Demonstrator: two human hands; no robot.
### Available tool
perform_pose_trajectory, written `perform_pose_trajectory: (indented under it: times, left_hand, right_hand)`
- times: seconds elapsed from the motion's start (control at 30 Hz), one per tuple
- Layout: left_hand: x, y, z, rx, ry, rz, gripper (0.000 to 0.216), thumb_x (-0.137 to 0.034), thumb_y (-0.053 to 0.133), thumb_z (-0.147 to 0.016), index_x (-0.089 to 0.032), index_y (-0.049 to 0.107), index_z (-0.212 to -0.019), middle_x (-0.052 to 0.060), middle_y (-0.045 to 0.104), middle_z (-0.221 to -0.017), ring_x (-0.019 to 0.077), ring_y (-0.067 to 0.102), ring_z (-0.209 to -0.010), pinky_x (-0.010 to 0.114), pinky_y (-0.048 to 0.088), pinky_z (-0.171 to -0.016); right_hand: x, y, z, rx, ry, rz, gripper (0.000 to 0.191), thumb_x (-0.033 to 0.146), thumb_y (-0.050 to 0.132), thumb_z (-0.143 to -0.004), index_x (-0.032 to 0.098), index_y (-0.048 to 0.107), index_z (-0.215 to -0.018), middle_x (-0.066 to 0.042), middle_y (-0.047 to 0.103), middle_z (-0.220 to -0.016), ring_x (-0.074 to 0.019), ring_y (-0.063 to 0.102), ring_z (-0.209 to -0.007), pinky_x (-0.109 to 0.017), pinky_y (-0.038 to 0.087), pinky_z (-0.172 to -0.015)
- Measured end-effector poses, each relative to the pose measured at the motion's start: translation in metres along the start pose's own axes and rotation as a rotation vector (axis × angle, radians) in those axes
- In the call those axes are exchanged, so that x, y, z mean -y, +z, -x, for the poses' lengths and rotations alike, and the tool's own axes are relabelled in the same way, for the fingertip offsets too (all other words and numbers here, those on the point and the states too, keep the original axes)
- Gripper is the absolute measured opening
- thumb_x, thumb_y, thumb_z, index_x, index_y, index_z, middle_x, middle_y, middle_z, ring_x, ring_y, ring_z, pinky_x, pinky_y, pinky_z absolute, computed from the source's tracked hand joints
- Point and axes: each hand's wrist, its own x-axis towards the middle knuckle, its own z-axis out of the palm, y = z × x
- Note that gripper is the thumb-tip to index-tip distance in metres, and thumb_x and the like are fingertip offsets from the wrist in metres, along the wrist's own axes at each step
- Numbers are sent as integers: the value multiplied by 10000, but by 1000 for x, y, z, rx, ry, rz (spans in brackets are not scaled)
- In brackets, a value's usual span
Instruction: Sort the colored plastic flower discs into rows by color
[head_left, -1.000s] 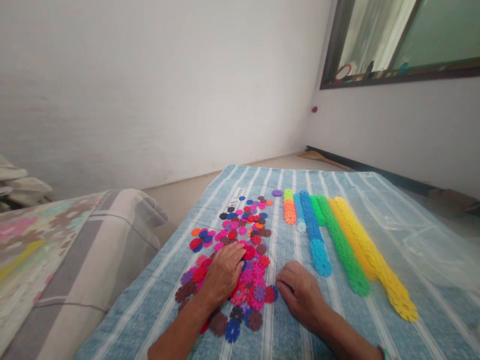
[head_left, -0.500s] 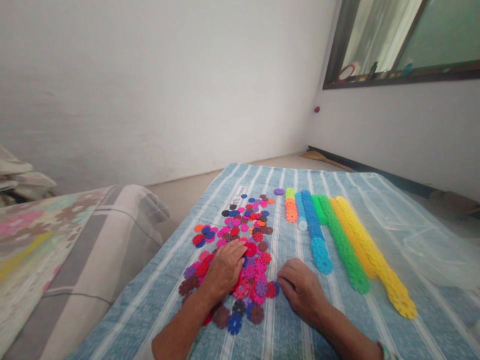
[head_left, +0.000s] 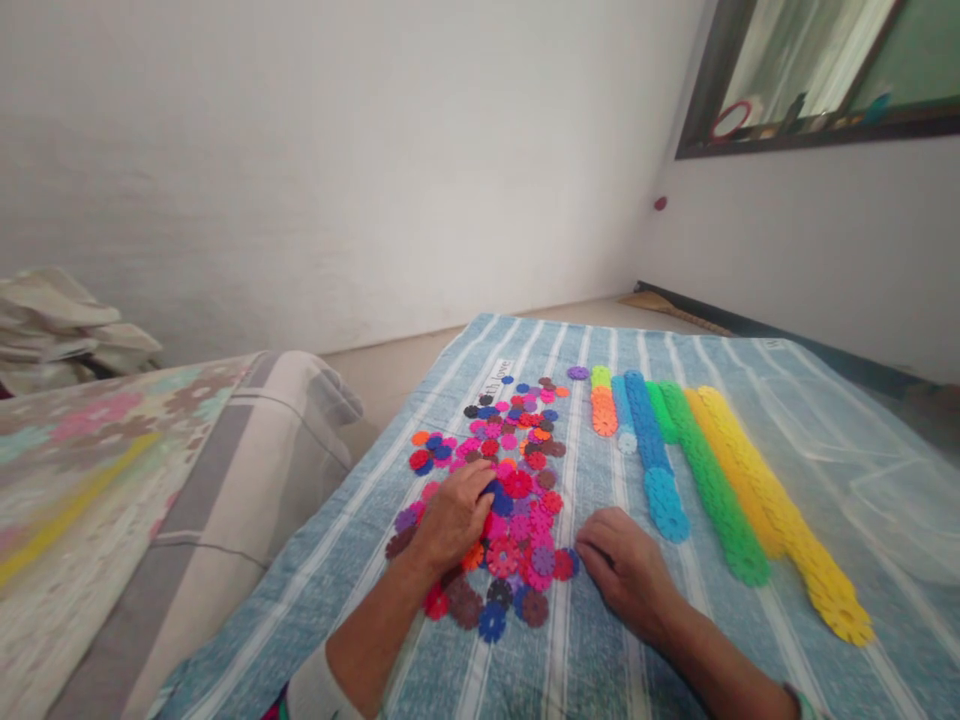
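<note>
A loose pile of flat flower-shaped plastic discs (head_left: 517,470), pink, red, blue, purple and dark brown, lies spread on a blue striped cloth (head_left: 600,660). My left hand (head_left: 454,515) rests palm down on the pile with fingers stretched over the discs. My right hand (head_left: 626,570) lies on the cloth just right of the pile, fingers curled near a red disc (head_left: 564,566); whether it holds one is hidden. To the right lie sorted rows of discs: orange (head_left: 603,412), blue (head_left: 654,455), green (head_left: 712,485) and yellow (head_left: 780,520).
A folded grey and patterned blanket (head_left: 187,490) lies left of the cloth. A clear plastic bag (head_left: 892,490) lies at the right. White walls stand behind, with a dark-framed window (head_left: 817,90) at the upper right.
The view has shifted, so everything sits a little further right. My left hand has slid slightly over the pile; my right hand stays beside it.
</note>
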Motion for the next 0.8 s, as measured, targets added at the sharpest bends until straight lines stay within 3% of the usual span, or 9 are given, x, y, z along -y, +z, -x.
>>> perform_pose_trajectory:
  times: [0.3, 0.43, 0.57, 0.7, 0.8]
  left_hand:
    - [14, -12, -1, -162, -99, 35, 240, -240, 484, -869, -179, 698, -957, 90, 724, -1014, 219, 666, -973, 384, 550, -900]
    - [-6, -5, -7, -111, -19, 47, 220, -234, 490, -888, -181, 692, -958, 95, 710, -1036, 230, 639, -1026, 423, 519, -952]
    - [-24, 1, -20, -27, 38, -25, 178, -248, 575, -862, -167, 684, -977, 132, 647, -1183, 282, 556, -1179, 508, 437, -1049]
    - [-26, 8, -28, 73, 23, -67, 211, -273, 671, -800, -174, 679, -986, 144, 602, -1267, 321, 494, -1262, 554, 389, -1078]
    - [-22, 11, -28, 51, -6, 1, 185, -221, 678, -766, -181, 675, -947, 137, 614, -1260, 313, 509, -1249, 533, 415, -1055]
  right_hand:
    - [0, 0, 1, -20, -18, 7, 231, 190, 486, -937, 200, 634, -761, -43, 605, -748, -171, 548, -749, -296, 412, -668]
    - [-1, 0, 0, -10, -11, 5, 238, 184, 472, -940, 196, 627, -761, -44, 598, -744, -176, 539, -751, -298, 410, -669]
    - [0, 0, 0, 2, -9, 15, 244, 185, 472, -941, 189, 621, -747, -46, 598, -745, -176, 530, -747, -300, 400, -670]
    - [0, -1, 0, 7, -18, 19, 244, 180, 472, -943, 190, 616, -746, -45, 595, -750, -177, 528, -757, -299, 396, -681]
    - [1, -2, 0, 4, -22, 25, 246, 177, 472, -942, 192, 613, -741, -43, 590, -742, -176, 527, -753, -297, 394, -682]
